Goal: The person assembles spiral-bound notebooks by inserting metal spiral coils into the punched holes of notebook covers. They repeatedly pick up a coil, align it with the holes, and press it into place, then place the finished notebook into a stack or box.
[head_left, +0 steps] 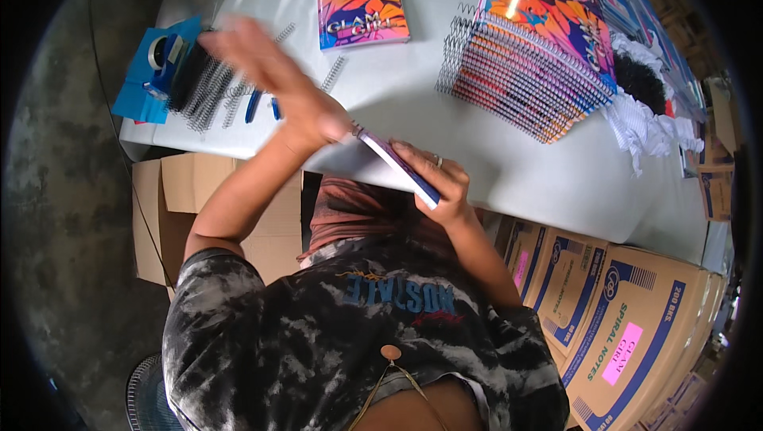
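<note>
My right hand point(447, 185) is closed around a thin notebook point(397, 167), held edge-on and tilted over the table's front edge. White page edges and a dark blue cover show on it. At its upper left end a bit of wire coil sticks out. My left hand point(278, 77) is flat with its fingers stretched out, somewhat smeared by motion. The heel of this palm is at the coil end; whether it touches cannot be made out. Beyond my left fingers lies a heap of loose spiral coils point(208, 85), dark and silver. Two blue-handled tools point(253, 106) lie near the left wrist, partly hidden.
Colourful covers form a small stack point(362, 10) at the far middle. Fanned spiral-bound notebooks point(528, 73) lie at right, beside crumpled white cloth point(636, 125). A tape dispenser point(165, 57) rests on a blue sheet at left. Cardboard boxes point(636, 336) stand below the white table point(556, 185).
</note>
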### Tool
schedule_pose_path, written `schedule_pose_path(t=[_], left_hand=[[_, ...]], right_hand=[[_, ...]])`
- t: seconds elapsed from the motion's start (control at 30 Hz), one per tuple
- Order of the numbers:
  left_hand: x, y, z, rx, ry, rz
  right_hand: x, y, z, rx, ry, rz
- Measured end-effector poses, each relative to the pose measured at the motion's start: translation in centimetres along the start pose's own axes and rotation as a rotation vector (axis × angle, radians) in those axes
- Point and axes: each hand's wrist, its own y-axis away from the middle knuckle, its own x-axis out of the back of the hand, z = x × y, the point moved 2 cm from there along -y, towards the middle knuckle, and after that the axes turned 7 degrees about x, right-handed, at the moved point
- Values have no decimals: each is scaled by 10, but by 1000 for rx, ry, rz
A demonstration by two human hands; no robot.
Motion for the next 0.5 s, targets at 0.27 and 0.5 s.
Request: schedule_pose_path(t=[0.27,0.5], left_hand=[[-4,54,27,-295,198,-159],[0,14,31,-351,125,-150]], right_hand=[[-3,-5,3,49,-32,-11],[-4,4,11,-38,9,28]])
